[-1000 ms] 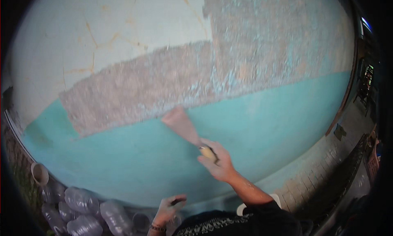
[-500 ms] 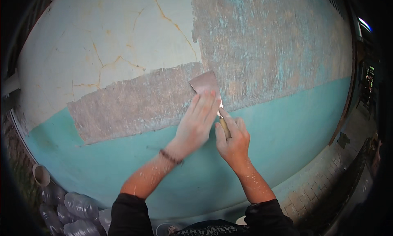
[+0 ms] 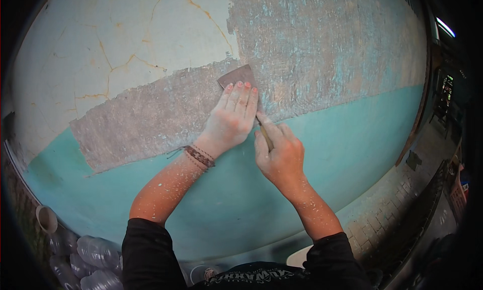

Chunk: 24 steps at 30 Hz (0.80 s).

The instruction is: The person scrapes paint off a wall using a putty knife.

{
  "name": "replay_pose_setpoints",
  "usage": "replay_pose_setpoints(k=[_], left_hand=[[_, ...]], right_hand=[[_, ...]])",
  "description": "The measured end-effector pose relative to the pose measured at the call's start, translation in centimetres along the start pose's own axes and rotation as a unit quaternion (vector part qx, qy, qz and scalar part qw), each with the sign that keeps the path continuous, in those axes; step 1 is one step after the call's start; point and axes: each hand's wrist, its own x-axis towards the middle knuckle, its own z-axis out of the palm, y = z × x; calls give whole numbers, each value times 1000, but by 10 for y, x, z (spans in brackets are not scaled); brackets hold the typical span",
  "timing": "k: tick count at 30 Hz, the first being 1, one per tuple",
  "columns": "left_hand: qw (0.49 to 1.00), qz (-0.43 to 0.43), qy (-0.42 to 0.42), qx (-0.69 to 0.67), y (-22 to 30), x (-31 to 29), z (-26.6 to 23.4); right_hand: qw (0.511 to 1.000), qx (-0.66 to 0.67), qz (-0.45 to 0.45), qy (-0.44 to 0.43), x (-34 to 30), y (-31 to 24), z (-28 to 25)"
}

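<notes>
My right hand point(image 3: 283, 151) is closed round the wooden handle of a wide paint scraper point(image 3: 237, 75), its forefinger stretched along the handle toward the blade. My left hand point(image 3: 231, 114) lies flat over the blade, fingers straight and side by side, with the upper corners of the metal showing beyond the fingertips. The blade rests against a wall where a stripped, grey-brown band point(image 3: 151, 114) meets a larger stripped patch point(image 3: 327, 48) flecked with blue. Cracked pale paint point(image 3: 131, 33) covers the wall at upper left; turquoise paint point(image 3: 211, 209) runs below. White flecks dot both forearms.
Several clear plastic bottles point(image 3: 98, 252) are piled at lower left, beside a pale round pot point(image 3: 47, 218). A whitish container point(image 3: 299, 257) stands low near my right sleeve. Brick paving point(image 3: 377, 222) runs along the wall's right side.
Both hands and the scraper appear higher and slightly farther left in the picture. The view has shifted a little too, the wall's markings sliding up and left.
</notes>
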Motion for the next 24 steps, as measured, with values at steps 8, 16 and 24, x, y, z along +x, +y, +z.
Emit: replay_pose_setpoints(k=[8,16,24], left_hand=[[1000,4,-25,11,-20,1,-19],[998,5,-63,16,-39,4,-20],[991,-44,-102,-69,-49,-1,-22]], right_hand=[[999,-9,10,-46,5,-16,10],[998,60,13,1,12,-29,9],[992,109,-24,65,4,-28,25]])
